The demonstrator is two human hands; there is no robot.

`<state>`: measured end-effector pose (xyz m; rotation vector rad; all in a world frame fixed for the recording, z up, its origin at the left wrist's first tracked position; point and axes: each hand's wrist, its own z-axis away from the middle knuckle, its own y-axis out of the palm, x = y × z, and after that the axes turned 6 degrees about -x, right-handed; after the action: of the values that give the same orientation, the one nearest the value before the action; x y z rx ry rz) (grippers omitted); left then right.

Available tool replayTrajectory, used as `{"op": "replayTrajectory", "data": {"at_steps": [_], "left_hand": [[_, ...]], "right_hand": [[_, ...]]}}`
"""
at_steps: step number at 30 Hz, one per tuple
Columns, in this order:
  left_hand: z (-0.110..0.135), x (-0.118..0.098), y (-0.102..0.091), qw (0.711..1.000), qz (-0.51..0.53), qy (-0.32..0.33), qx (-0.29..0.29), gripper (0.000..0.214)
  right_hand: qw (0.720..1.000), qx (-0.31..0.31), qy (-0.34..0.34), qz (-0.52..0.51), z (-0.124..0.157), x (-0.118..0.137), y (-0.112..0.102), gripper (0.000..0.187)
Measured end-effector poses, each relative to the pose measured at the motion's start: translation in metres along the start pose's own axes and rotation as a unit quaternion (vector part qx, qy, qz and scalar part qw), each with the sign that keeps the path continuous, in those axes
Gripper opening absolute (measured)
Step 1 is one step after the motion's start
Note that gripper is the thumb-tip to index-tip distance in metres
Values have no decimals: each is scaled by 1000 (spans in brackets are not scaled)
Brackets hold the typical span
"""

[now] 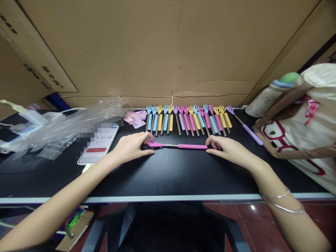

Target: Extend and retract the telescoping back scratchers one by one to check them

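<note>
Pink back scratcher point(192, 147); open room before table edge point(168, 198).

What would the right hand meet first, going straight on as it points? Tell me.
The handle end of the front pink scratcher. The right hand seems right up against it; whether they touch is hard to tell.

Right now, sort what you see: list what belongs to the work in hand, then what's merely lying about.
Likely part of the work:
pink back scratcher, left hand at its claw, right hand at its handle end
row of back scratchers behind it

Probably lying about:
phone
clear plastic
small cards, perhaps
cloth bag
</note>
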<state>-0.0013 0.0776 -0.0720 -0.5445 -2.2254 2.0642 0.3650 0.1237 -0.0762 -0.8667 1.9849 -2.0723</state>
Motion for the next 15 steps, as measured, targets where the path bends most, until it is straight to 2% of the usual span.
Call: {"op": "replayTrajectory", "data": {"at_steps": [15], "left_hand": [[-1,2,0,1000,12,-8,10,44]], "right_hand": [[1000,1,-10,6,0,0,2,27]]}}
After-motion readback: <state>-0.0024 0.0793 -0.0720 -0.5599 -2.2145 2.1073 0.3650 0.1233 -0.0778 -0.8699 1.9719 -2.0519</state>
